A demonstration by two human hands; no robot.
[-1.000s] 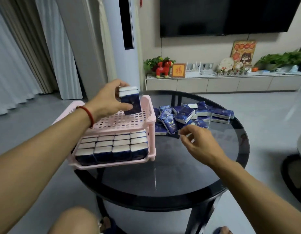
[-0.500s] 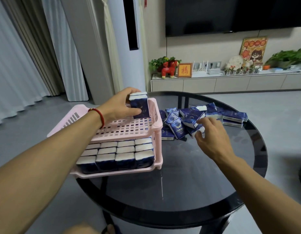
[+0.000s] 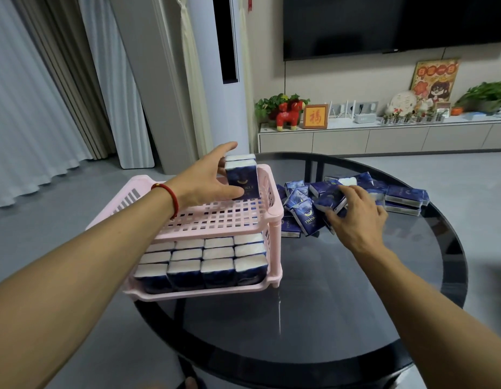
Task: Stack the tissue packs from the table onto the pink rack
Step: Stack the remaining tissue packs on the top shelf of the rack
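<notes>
Two upright tissue packs (image 3: 241,176) are being steadied by my left hand (image 3: 207,181), thumb & fingers pinching them at the pink rack (image 3: 215,220) top tier's 1 o'clock corner. My right hand (image 3: 353,211) is curling onto a pack (image 3: 329,198) w/in the table (image 3: 327,304) pile at 2 o'clock. Light, squashy, slick film, I reckon; gripping the flat faces. "TWINKLE" partly legible.

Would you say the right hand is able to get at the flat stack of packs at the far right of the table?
Probably yes: the right hand rests on the loose pile, and bare glass leads to the flat stack.
</notes>
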